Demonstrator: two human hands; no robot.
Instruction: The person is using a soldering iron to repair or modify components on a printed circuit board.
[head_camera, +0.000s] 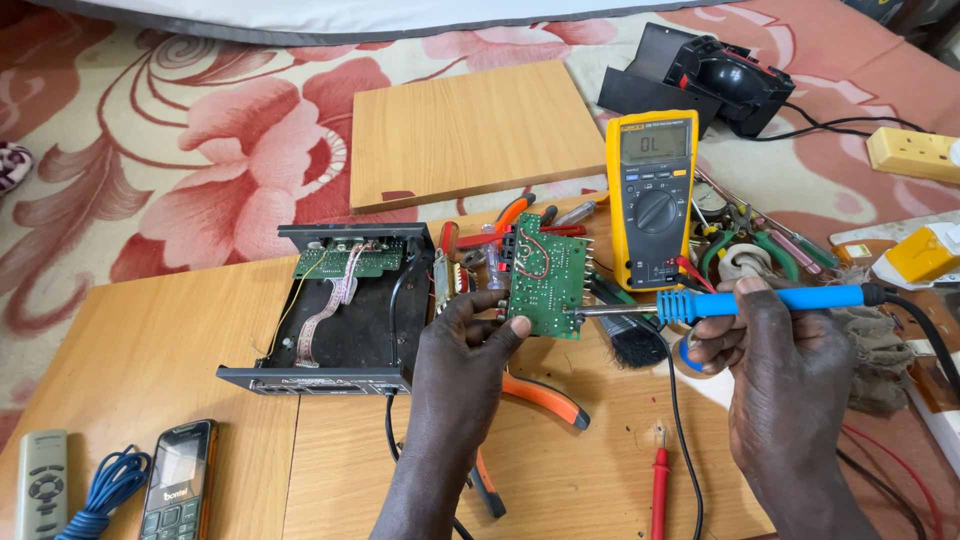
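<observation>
while my left hand (462, 345) pinches the green board (545, 275) upright by its lower corner, my right hand (785, 370) grips the blue iron (745, 301), its long axis level, tip touching the board's right edge, beside the yellow meter (652, 195)

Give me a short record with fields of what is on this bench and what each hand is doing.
Left hand: left hand holds a green circuit board upright by its lower edge
Right hand: right hand holds a blue-handled soldering iron, tip touching the board's lower right edge
Behind board: yellow multimeter
Left of board: open black device case with ribbon cable
Under left wrist: orange-handled pliers
Front left: mobile phone, grey remote control
Surface: wooden table
</observation>
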